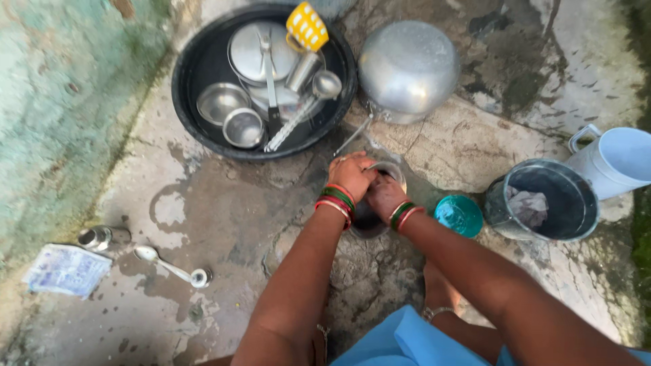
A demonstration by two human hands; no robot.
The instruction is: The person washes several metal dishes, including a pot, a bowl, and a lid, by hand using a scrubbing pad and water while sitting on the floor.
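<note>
You're gripping the rim of a small steel pot on the wet floor with your left hand, steadying it, while your right hand is curled down inside, probably scrubbing. Black basin of steel dishes is sitting just beyond, within reach.

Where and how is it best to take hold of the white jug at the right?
Probably by the loop handle of the white jug, coming from the left. The handle sticks out at the upper left and looks free, while the mouth faces up and the grey bucket stands close at the lower left.
</note>
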